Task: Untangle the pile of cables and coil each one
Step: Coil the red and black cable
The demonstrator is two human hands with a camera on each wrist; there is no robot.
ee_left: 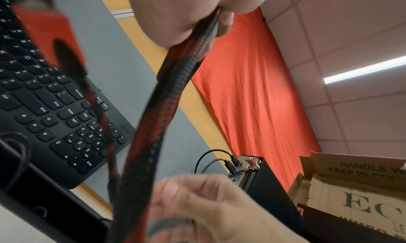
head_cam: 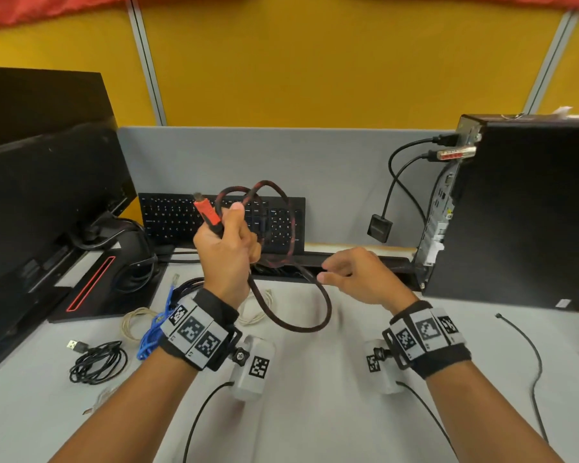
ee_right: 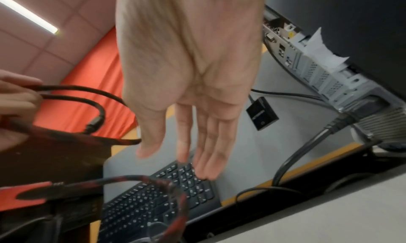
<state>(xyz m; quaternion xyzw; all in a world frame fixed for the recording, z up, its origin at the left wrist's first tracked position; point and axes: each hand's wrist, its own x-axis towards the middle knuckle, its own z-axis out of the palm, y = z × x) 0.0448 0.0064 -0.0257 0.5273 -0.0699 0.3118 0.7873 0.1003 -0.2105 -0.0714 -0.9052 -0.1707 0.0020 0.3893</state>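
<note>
Red-black braided cable (head_cam: 295,324) loops in left hand (head_cam: 226,252), right hand (head_cam: 355,279) open-fingered alongside

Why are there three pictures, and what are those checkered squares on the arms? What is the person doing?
It is one person, filmed by three cameras at once. The big picture comes from a camera on their head, looking down at a desk. The other two come from small cameras strapped to each wrist, looking along the hand. The checkered squares sit on the wrist straps.

The left hand grips a red and black braided cable, looped into rings, with its red plug sticking up. The right hand is open beside the hanging loop and holds nothing.

On the desk lie a black cable bundle, a blue cable and a cream cable. Behind stand a keyboard, a monitor and a computer box.
</note>
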